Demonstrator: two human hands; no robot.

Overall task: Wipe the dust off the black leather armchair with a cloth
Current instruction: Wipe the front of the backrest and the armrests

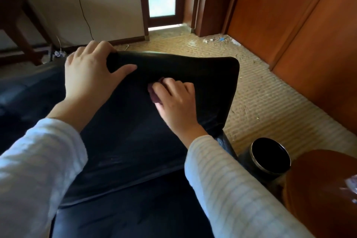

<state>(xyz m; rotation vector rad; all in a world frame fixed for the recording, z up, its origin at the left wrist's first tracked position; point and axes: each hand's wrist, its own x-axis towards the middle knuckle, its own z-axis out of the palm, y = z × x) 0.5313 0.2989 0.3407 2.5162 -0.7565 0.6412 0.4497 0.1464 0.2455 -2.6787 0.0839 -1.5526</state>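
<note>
The black leather armchair (pixel 202 75) fills the middle of the head view, its backrest cushion sloping away from me. My left hand (pixel 90 75) grips the top left corner of that cushion, thumb on the front face. My right hand (pixel 176 102) presses a small dark reddish cloth (pixel 154 92) against the front of the backrest, just below the top edge. Only a bit of the cloth shows past my fingertips. The seat cushion (pixel 125 214) lies below, dark and glossy.
A black cylindrical bin with a metal rim (pixel 270 158) stands on the woven mat to the armchair's right. A round wooden table (pixel 318 189) sits at the lower right. Wooden doors line the right wall. Scattered debris (pixel 212 40) lies near the doorway.
</note>
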